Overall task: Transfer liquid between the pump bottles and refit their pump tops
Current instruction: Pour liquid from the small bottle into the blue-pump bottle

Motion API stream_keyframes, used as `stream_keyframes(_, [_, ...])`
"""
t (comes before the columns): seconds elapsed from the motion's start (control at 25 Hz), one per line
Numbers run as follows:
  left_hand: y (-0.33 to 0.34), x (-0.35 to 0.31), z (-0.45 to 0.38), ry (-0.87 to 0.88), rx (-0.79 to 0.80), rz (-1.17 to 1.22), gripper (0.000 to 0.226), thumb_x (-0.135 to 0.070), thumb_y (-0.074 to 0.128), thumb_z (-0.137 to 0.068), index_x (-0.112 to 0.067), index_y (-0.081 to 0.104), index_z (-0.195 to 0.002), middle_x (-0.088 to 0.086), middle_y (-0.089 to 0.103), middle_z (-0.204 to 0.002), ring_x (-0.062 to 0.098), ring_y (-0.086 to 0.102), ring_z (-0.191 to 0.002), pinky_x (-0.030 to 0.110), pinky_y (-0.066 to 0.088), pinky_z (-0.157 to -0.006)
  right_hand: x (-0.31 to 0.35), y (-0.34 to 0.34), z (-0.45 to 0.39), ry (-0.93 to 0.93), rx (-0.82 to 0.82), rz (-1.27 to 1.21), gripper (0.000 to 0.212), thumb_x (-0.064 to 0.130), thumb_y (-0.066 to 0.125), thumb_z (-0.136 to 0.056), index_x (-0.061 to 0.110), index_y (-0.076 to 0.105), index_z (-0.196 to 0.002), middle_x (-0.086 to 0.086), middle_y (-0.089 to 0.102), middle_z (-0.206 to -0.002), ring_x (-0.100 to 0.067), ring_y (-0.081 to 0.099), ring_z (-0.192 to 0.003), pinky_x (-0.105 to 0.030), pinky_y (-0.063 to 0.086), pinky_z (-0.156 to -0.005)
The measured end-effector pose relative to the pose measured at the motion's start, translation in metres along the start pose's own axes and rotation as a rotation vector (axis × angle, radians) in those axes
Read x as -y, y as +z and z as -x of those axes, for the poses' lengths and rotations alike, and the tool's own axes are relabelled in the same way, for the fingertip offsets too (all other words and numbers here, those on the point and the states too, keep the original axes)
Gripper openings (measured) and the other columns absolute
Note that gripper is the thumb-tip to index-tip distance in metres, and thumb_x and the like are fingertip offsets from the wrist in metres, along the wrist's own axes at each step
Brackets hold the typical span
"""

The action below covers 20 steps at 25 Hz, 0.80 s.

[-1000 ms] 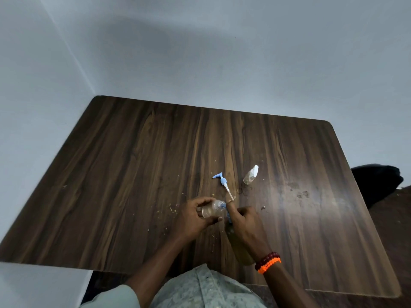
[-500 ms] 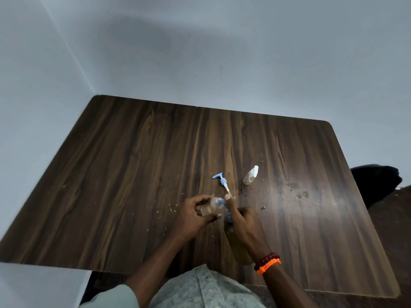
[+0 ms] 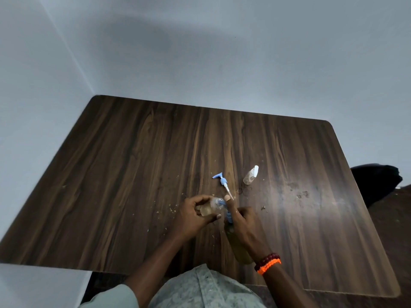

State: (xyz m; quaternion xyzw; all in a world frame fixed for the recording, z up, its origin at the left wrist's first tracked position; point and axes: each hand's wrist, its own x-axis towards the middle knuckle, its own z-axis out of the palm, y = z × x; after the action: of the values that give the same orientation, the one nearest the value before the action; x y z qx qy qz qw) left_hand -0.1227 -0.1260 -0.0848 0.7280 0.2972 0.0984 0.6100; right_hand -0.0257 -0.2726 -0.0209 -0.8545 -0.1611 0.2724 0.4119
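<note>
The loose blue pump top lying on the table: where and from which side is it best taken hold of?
Probably at the blue collar of the loose pump top, pinched from above across its width. It lies flat, spout head toward the far edge, thin white dip tube toward the hands; the collar is its thickest part, while the tube looks slim and likely wet.

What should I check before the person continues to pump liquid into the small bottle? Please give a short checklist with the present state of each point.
1. Left hand grips the small clear bottle: ok.
2. Right hand holds the tall amber bottle, index finger raised over its blue pump: ok.
3. Pump nozzle meets the small bottle's mouth: cannot tell.
4. Spare blue pump top lies on the table, within reach: ok.
5. Small spray bottle stands apart from both hands: ok.
6. Table free of spills: not ok, spots and crumbs.
</note>
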Motion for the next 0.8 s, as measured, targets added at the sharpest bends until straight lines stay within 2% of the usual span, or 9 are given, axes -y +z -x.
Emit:
stream_keyframes(0.04, [-0.0003, 0.0005, 0.0002, -0.005, 0.000, 0.003, 0.051, -0.025, 0.095, -0.076, -0.027, 0.075, -0.122, -0.011, 0.078, -0.120, 0.007, 0.072, -0.115, 0.040, 0.064, -0.097, -0.0009, 0.0007, -0.0001, 0.000, 0.005, -0.004, 0.114, 0.101, 0.034, -0.069, -0.008, 0.066, -0.067, -0.026, 0.070, -0.070, -0.042, 0.068, -0.068, -0.048, 0.058, -0.067])
stream_keyframes(0.16, [0.0015, 0.0000, 0.0009, -0.011, 0.028, 0.006, 0.050, -0.022, 0.096, -0.074, -0.028, 0.076, -0.120, -0.010, 0.078, -0.119, 0.008, 0.073, -0.114, 0.040, 0.064, -0.096, -0.0010, 0.0017, 0.0002, 0.000, 0.004, 0.030, 0.080, 0.075, 0.048, -0.091, 0.002, 0.068, -0.063, -0.023, 0.070, -0.071, -0.039, 0.065, -0.067, -0.051, 0.057, -0.072])
stream_keyframes(0.2, [0.0025, -0.0005, 0.0013, -0.008, 0.035, 0.004, 0.050, -0.022, 0.096, -0.075, -0.027, 0.076, -0.120, -0.009, 0.078, -0.119, 0.008, 0.073, -0.113, 0.039, 0.064, -0.096, -0.0013, 0.0020, 0.0000, 0.002, 0.002, 0.038, 0.080, 0.074, 0.048, -0.092, 0.002, 0.070, -0.063, -0.021, 0.072, -0.070, -0.036, 0.067, -0.066, -0.054, 0.058, -0.073])
stream_keyframes(0.4, [0.0001, -0.0022, -0.0001, 0.006, 0.002, 0.010, 0.049, -0.019, 0.094, -0.078, -0.023, 0.075, -0.123, -0.008, 0.078, -0.121, 0.009, 0.072, -0.115, 0.034, 0.064, -0.095, -0.0009, 0.0013, -0.0016, 0.001, -0.005, 0.016, 0.119, 0.104, 0.031, -0.066, -0.009, 0.069, -0.069, -0.025, 0.071, -0.070, -0.041, 0.070, -0.068, -0.050, 0.060, -0.069])
stream_keyframes(0.48, [-0.0002, -0.0015, 0.0009, -0.002, 0.012, -0.004, 0.050, -0.020, 0.094, -0.077, -0.025, 0.075, -0.122, -0.009, 0.077, -0.121, 0.008, 0.071, -0.115, 0.036, 0.063, -0.097, 0.0001, 0.0002, -0.0001, -0.015, 0.011, 0.009, 0.109, 0.097, 0.038, -0.074, -0.008, 0.070, -0.070, -0.027, 0.072, -0.074, -0.044, 0.070, -0.072, -0.053, 0.059, -0.071])
stream_keyframes(0.6, [0.0023, 0.0005, 0.0010, -0.016, 0.033, 0.000, 0.050, -0.018, 0.095, -0.075, -0.024, 0.076, -0.121, -0.007, 0.078, -0.120, 0.010, 0.073, -0.114, 0.042, 0.064, -0.096, 0.0019, 0.0002, 0.0015, 0.015, 0.018, 0.035, 0.079, 0.071, 0.049, -0.093, 0.000, 0.068, -0.064, -0.027, 0.073, -0.078, -0.038, 0.066, -0.066, -0.056, 0.058, -0.078])
stream_keyframes(0.64, [0.0025, 0.0005, 0.0012, -0.011, 0.029, -0.001, 0.049, -0.017, 0.095, -0.076, -0.023, 0.076, -0.121, -0.007, 0.078, -0.120, 0.010, 0.073, -0.114, 0.042, 0.064, -0.097, 0.0035, 0.0003, 0.0025, 0.026, 0.018, 0.032, 0.083, 0.075, 0.046, -0.091, -0.001, 0.067, -0.064, -0.027, 0.073, -0.078, -0.038, 0.066, -0.065, -0.055, 0.059, -0.078])
stream_keyframes(0.72, [0.0018, -0.0007, -0.0004, 0.000, 0.010, 0.003, 0.049, -0.019, 0.094, -0.077, -0.023, 0.076, -0.122, -0.008, 0.079, -0.120, 0.009, 0.073, -0.114, 0.042, 0.063, -0.098, 0.0035, 0.0005, 0.0017, 0.024, -0.002, 0.013, 0.111, 0.099, 0.036, -0.072, -0.008, 0.068, -0.068, -0.026, 0.072, -0.073, -0.041, 0.069, -0.067, -0.052, 0.060, -0.073])
stream_keyframes(0.8, [0.0004, -0.0007, -0.0012, 0.005, 0.001, -0.007, 0.049, -0.021, 0.094, -0.077, -0.026, 0.076, -0.122, -0.010, 0.079, -0.119, 0.007, 0.072, -0.114, 0.043, 0.063, -0.099, 0.0027, 0.0007, -0.0005, 0.021, -0.002, -0.003, 0.124, 0.107, 0.031, -0.060, -0.011, 0.068, -0.072, -0.027, 0.072, -0.073, -0.043, 0.070, -0.070, -0.053, 0.060, -0.071])
